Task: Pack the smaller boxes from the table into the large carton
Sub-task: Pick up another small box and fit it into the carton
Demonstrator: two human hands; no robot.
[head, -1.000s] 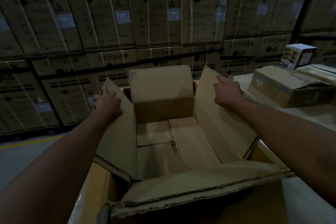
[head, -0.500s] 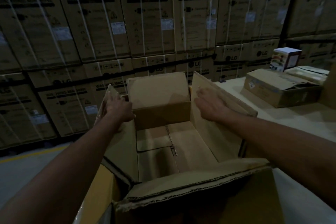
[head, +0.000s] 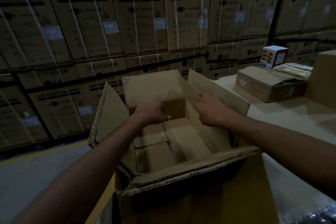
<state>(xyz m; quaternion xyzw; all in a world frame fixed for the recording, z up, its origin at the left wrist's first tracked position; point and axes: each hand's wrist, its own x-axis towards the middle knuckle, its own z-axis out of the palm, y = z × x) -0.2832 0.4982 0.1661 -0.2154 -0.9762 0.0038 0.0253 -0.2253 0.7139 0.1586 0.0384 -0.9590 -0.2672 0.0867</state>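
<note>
The large carton [head: 181,203] stands closest, its near flap [head: 200,164] folded inward with a ragged corrugated edge; the bottom of the frame cuts off its lower wall. Both forearms reach over that flap into the opening.

The left hand [head: 151,113] is at the far inner wall with its back to the camera. Only the thumb shows clearly and the fingers are foreshortened, so I cannot tell whether they grasp the cardboard or just lie against it. The right hand [head: 209,111] is blurred, with fingers spread and straight near the inner face of the right flap [head: 223,96], holding nothing.

Beyond, on the table [head: 291,116] to the right, the smaller boxes sit outside the carton: a flat brown box [head: 263,85] with a torn top and a white printed box [head: 274,56] behind it. The brown box [head: 323,80] is cut off by the frame edge. Dim stacked washing-machine cartons [head: 138,14] fill the background.
</note>
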